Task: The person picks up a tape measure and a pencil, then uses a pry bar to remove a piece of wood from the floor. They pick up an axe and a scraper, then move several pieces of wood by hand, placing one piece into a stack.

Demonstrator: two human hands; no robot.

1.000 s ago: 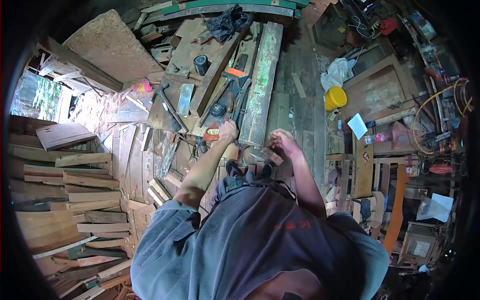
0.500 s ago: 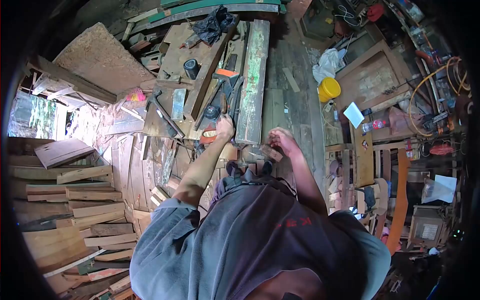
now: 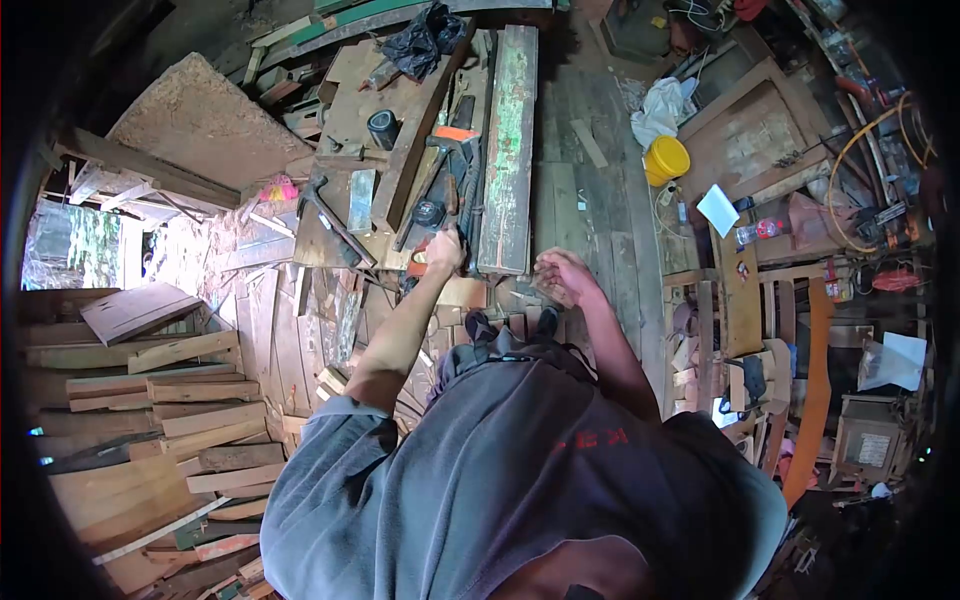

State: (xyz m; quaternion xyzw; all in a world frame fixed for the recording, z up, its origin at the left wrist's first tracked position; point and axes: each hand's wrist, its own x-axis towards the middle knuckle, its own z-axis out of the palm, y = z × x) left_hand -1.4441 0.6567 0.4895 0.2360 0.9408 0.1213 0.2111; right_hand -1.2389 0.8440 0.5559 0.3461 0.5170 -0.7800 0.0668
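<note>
At the near end of the workbench (image 3: 398,250), my left hand (image 3: 445,250) is closed, its fingers curled down among the tools. What it grips is hidden. A slim tool with a brown handle (image 3: 452,195) lies just beyond it. The orange handle of a saw (image 3: 417,264) is beside its left edge. A black round object, perhaps a tape measure (image 3: 429,213), sits close by. My right hand (image 3: 565,275) is off the right corner of a long, paint-worn beam (image 3: 508,150), fingers bent around a small wood block (image 3: 551,291), partly covered and blurred.
A hammer (image 3: 338,222) lies on the bench's left, near a dark cup (image 3: 382,129) and a thick plank (image 3: 420,130). An orange-headed tool (image 3: 456,132) lies further in. Stacked wood (image 3: 200,400) fills the left floor; a yellow bucket (image 3: 667,160) stands right.
The bench appears slightly higher in view. My right hand has drawn in a little, its fingers more curled over the wood block. My left hand stays at the bench's near end.
</note>
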